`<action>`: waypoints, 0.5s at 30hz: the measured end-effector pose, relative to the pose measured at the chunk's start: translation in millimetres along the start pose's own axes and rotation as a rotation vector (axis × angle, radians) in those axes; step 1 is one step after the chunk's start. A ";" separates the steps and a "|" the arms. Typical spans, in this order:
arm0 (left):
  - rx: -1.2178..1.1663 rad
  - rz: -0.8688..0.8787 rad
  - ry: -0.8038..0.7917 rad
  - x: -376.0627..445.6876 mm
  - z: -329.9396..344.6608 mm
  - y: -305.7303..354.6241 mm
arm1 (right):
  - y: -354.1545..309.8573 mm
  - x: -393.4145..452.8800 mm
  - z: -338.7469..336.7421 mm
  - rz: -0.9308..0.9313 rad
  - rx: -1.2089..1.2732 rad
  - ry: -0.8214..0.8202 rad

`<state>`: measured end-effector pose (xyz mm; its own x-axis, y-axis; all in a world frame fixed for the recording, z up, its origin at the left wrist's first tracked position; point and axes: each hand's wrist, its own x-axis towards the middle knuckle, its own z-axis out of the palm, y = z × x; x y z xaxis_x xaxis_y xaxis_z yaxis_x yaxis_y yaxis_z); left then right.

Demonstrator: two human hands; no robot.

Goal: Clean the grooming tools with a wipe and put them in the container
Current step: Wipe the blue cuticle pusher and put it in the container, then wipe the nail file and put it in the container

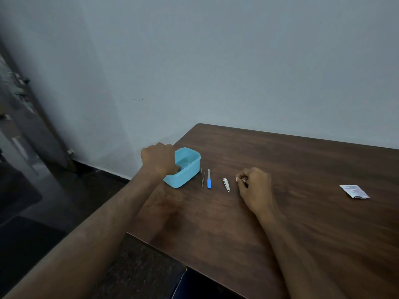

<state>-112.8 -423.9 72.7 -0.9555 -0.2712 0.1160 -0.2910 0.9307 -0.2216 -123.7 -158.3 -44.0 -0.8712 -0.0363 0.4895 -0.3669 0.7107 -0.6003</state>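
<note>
I see the tweezers (203, 177), nail file (209, 178) and clipper (226, 184) lying uncleaned on the bench (302, 212), my left hand (158, 158) gripping the seemingly empty container (190, 167), my right hand (254, 186) pinching a small wipe (238, 179)

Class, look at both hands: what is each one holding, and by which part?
The left hand grips the blue container by its near-left rim. The right hand pinches a small white wipe between its fingertips.

Dim room: plain pale blue-grey wall (237, 61) behind dark wood-grain bench (302, 169); dark speckled floor (133, 266) below; black skirting (103, 172) along wall foot.
</note>
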 end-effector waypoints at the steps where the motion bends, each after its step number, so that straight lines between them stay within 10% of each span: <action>1: -0.035 -0.012 0.034 -0.8 -0.9 0.2 | -0.3 -0.1 -1.3 0.002 0.015 0.015; 7: -0.323 0.095 0.292 -33.6 -9.8 28.6 | -6.8 0.8 -8.4 0.086 0.159 0.122; 15: -0.163 0.204 0.157 -56.7 20.8 86.9 | -4.3 0.7 -7.8 0.081 0.176 0.125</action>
<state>-84.9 -332.8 26.7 -0.9707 -0.0449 0.2361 -0.0700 0.9926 -0.0990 -120.2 -155.9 -36.2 -0.8571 0.1106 0.5031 -0.3582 0.5740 -0.7364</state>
